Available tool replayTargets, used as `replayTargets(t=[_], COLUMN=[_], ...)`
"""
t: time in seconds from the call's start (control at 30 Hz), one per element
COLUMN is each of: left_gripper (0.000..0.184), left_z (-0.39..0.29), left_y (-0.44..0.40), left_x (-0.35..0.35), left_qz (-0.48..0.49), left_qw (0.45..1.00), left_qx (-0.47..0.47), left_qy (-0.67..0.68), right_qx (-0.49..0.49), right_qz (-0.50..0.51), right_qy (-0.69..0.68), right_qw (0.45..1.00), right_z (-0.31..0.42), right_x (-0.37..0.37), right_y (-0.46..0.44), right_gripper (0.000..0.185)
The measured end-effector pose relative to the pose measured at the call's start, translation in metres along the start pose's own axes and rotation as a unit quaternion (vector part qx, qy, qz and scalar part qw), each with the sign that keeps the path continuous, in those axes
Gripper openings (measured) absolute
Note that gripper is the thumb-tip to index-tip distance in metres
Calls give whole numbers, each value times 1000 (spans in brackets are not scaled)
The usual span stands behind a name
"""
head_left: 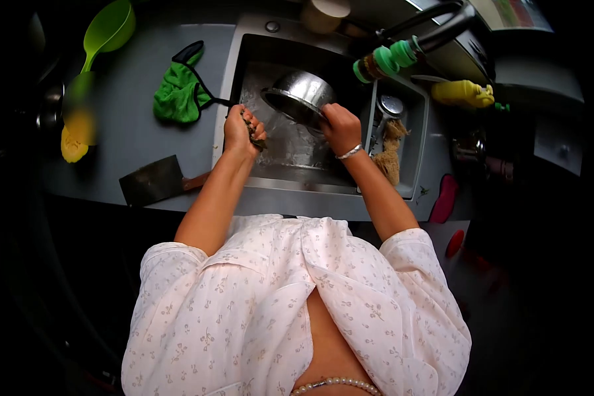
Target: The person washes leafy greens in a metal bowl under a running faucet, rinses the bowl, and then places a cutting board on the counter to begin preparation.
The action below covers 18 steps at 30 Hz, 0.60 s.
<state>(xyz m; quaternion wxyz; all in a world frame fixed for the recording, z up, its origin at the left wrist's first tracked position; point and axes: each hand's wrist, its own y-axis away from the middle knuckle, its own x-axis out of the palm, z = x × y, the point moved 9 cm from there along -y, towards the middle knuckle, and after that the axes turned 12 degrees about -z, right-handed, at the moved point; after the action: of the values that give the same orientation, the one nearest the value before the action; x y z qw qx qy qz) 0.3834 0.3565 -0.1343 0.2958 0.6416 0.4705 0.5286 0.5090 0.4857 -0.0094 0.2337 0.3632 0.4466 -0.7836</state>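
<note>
My right hand (341, 129) grips the rim of a shiny metal bowl (305, 88), tilted on its side over the sink (270, 179). Closed in a fist above the sink's left edge is my left hand (241, 132), with a clump of dark green leaves (257, 137) poking out between the fingers. The sink floor below looks wet. Most of the bowl's inside is in shadow.
Left of the sink lie a green cloth (178, 92) and a cleaver (153, 182). A green ladle (111, 28) and a cut yellow vegetable (73, 146) are farther left. The faucet (396, 56), a yellow bottle (462, 94) and a fibrous scrubber (389, 162) stand right.
</note>
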Motion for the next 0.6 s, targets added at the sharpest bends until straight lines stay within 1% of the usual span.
replayTargets(t=[0.1, 0.2, 0.23, 0.3, 0.33, 0.4, 0.43, 0.47, 0.5, 0.53, 0.6], left_gripper=[31, 31, 31, 32, 33, 34, 33, 32, 31, 31, 30], left_z=[3, 5, 6, 7, 10, 9, 13, 14, 15, 18, 20], left_y=[1, 3, 4, 5, 4, 1, 4, 3, 7, 18, -1], left_x=[7, 10, 11, 11, 11, 7, 10, 8, 6, 11, 4], left_qz=[7, 8, 11, 9, 26, 18, 35, 47, 48, 52, 16], left_qw=[1000, 1000, 1000, 1000, 1000, 999, 998, 998, 997, 995, 995], left_qx=[-1, 3, 11, 14, 14, 30, 39, 35, 44, 61, 72], left_qy=[-9, -8, -5, 1, -6, -25, -25, -23, -38, -59, 64], right_qx=[-58, -71, -89, -100, -113, -130, -147, -159, -171, -174, -175], right_qz=[-49, -71, -94, -102, -112, -117, -146, -140, -129, -138, -125], right_qy=[39, 59, 58, 54, 48, 57, 32, 23, 25, 28, 0], right_qw=[996, 993, 990, 988, 986, 983, 978, 977, 977, 975, 977], right_z=[8, 15, 19, 24, 26, 36, 38, 37, 42, 44, 49], right_x=[-36, -64, -76, -88, -98, -108, -123, -122, -125, -138, -145], right_y=[6, 12, 13, 14, 16, 15, 20, 26, 28, 37, 44], right_gripper=[15, 15, 15, 15, 16, 16, 15, 14, 15, 14, 13])
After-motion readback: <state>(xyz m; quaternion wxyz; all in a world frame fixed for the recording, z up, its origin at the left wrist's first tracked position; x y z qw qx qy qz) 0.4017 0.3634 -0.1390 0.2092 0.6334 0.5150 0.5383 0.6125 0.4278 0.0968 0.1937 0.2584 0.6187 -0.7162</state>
